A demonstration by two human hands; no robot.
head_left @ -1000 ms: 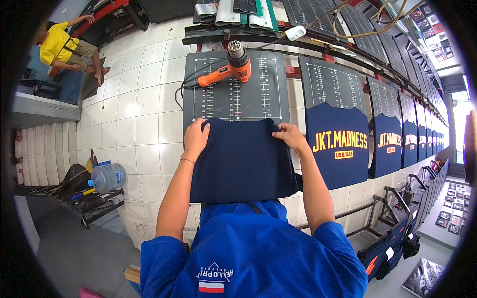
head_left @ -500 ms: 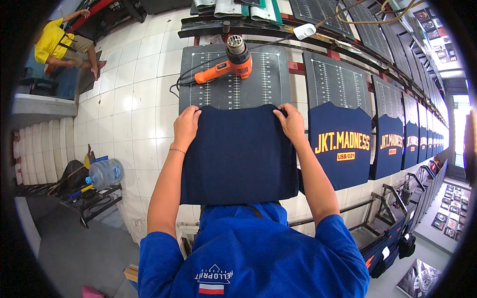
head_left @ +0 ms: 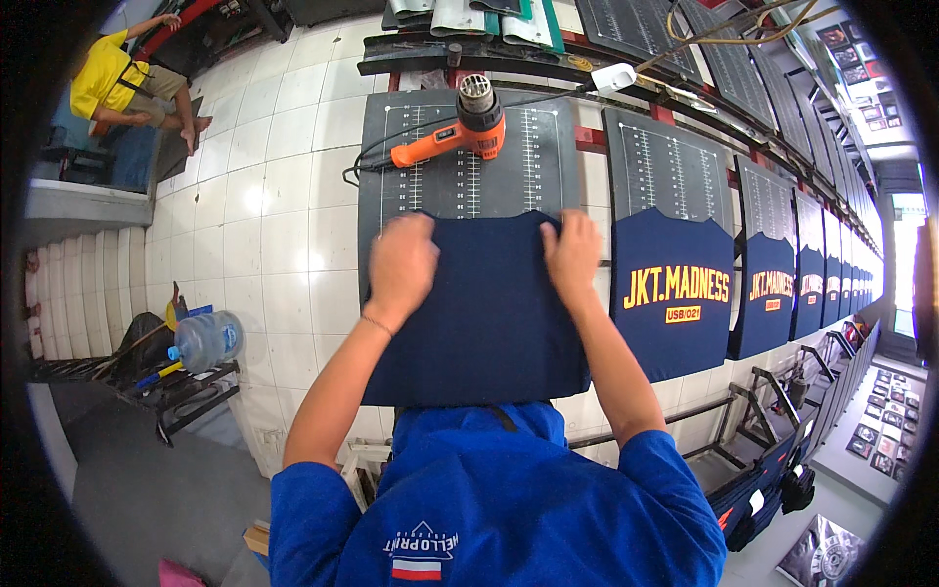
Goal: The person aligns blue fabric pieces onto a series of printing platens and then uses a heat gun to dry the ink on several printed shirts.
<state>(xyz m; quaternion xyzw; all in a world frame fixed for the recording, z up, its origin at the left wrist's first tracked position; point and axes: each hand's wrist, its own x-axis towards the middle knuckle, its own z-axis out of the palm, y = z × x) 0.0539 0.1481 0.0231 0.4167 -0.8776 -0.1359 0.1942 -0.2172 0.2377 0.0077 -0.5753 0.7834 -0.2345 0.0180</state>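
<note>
A navy T-shirt [head_left: 474, 313] lies plain side up over the near part of a dark board [head_left: 548, 186] with white ruled marks. My left hand [head_left: 404, 262] is over the shirt's upper left part, smeared by motion, so its fingers cannot be made out. At the upper right edge of the cloth, my right hand [head_left: 572, 256] is closed on the shirt, thumb on the near side of the edge. Just beyond the neckline, an orange heat gun [head_left: 477, 127] rests on the board, nozzle pointing up, its cord trailing left and right.
To the right runs a row of boards with navy printed shirts [head_left: 675, 338]. Behind stands a dark rail [head_left: 528, 70] with a white plug connector [head_left: 614, 78] and screen frames [head_left: 469, 20]. A water jug [head_left: 207, 340] sits left; a person in yellow [head_left: 103, 83] is far left.
My left hand has moved right and inward from the shirt's upper left corner onto its face. My right hand stays near the upper right edge, slightly lower.
</note>
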